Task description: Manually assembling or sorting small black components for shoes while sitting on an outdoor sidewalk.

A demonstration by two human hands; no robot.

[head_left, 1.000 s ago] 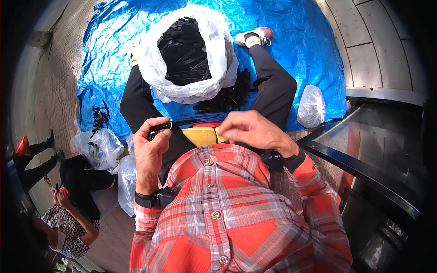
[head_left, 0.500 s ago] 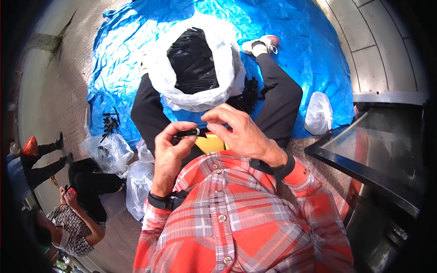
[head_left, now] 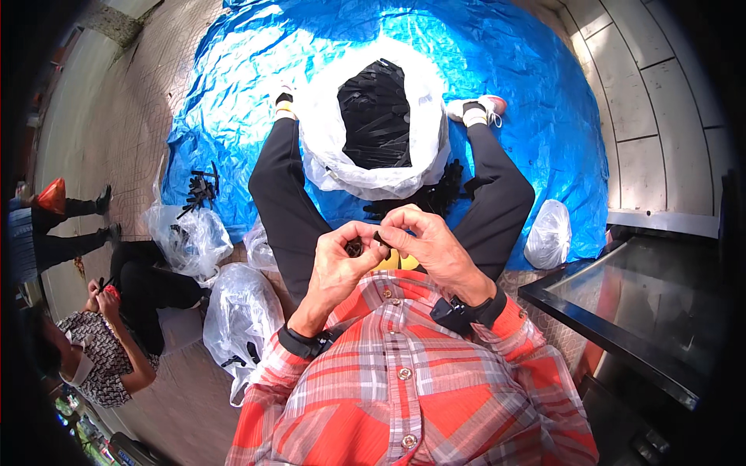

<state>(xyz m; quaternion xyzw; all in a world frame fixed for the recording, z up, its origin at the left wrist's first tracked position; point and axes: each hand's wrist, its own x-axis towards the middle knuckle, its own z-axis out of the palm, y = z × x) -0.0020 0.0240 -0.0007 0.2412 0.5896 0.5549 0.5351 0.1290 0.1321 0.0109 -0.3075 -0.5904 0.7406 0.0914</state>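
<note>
My left hand (head_left: 342, 268) and my right hand (head_left: 431, 248) meet in front of my lap, fingertips pinched together on a small black strip-like piece (head_left: 380, 239). More of something dark shows within the curl of my left fingers. Just beyond my hands, between my legs, stands a white plastic bag (head_left: 317, 144), its mouth rolled open. Long thin black strips (head_left: 377, 116) fill it. Loose black pieces (head_left: 444, 190) lie heaped at its near right side, partly hidden by the bag. Something yellow (head_left: 400, 262) peeks out under my hands.
A blue tarp (head_left: 528, 85) spreads beneath the bag and my feet. Clear plastic bags (head_left: 245, 307) lie at my left, near a small black pile (head_left: 200, 189). A tied bag (head_left: 549, 237) and a black-framed glass panel (head_left: 629, 303) are at right. Another person (head_left: 109, 353) sits at left.
My right hand has closed from spread fingers into a pinch and joined my left at the black piece. The view has shifted, so the scene sits further right and lower.
</note>
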